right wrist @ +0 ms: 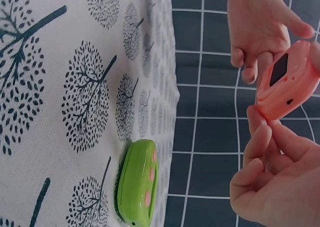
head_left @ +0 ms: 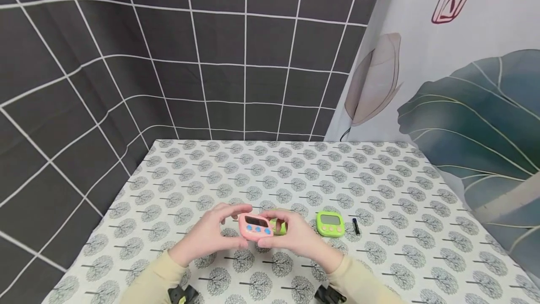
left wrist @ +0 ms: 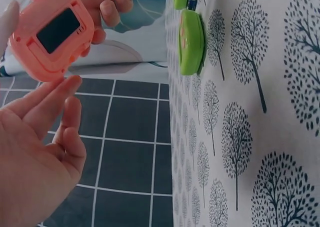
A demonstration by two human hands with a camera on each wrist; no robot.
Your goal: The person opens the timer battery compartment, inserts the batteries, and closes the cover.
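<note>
A pink digital timer (head_left: 255, 235) with a dark screen and blue buttons is held up over the table between both hands, its buttoned face tilted toward me. At its left end, my left hand (head_left: 210, 235) pinches it between thumb and fingers. The right hand (head_left: 298, 236) grips the opposite end the same way. On its back, a dark rectangle shows in the left wrist view. Behind the right fingers lies a green timer (head_left: 282, 228), partly hidden in the head view. A second green timer (head_left: 331, 224) with pink buttons rests to the right of that hand.
A small black cylinder (head_left: 356, 226) lies right of the second green timer. The table has a white cloth (head_left: 261, 165) printed with grey trees. Behind it hangs a dark gridded curtain (head_left: 219, 36), and a pale leaf-patterned curtain (head_left: 422, 55) is at the right.
</note>
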